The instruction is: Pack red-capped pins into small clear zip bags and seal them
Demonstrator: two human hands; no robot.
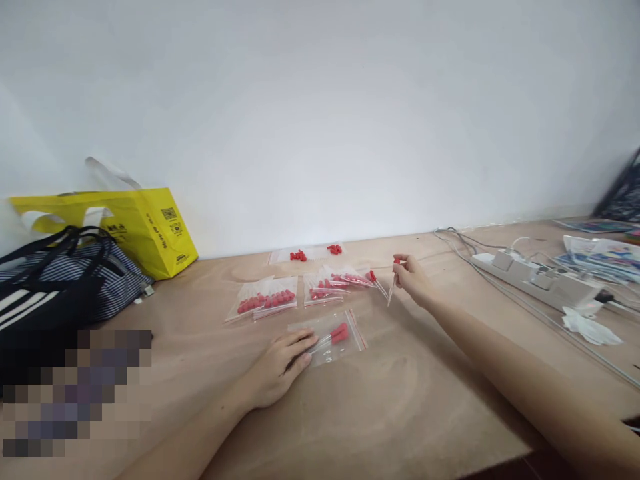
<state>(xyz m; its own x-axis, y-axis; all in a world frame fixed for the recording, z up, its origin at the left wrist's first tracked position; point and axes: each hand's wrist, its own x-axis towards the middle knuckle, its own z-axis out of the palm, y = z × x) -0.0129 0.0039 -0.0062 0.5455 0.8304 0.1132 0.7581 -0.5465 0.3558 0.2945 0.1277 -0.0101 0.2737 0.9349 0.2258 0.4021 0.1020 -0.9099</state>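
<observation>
My left hand [277, 367] lies flat on the wooden table [400, 413], its fingers pressing the left edge of a clear zip bag [333, 337] that holds a few red pieces. My right hand [411, 273] is stretched farther out and pinches a thin clear stick with a red tip [393, 287], lifted just above the table. Behind the near bag lie several more clear bags with red pieces, one at the left [265, 300] and others in the middle [335, 283]. Loose red pieces [299, 255] sit on a clear sheet by the wall.
A yellow paper bag [145, 227] and a dark striped bag [55, 287] stand at the left. A white power strip [540, 280] with cables lies at the right, with printed sheets [605, 257] beyond it. A white wall closes the back.
</observation>
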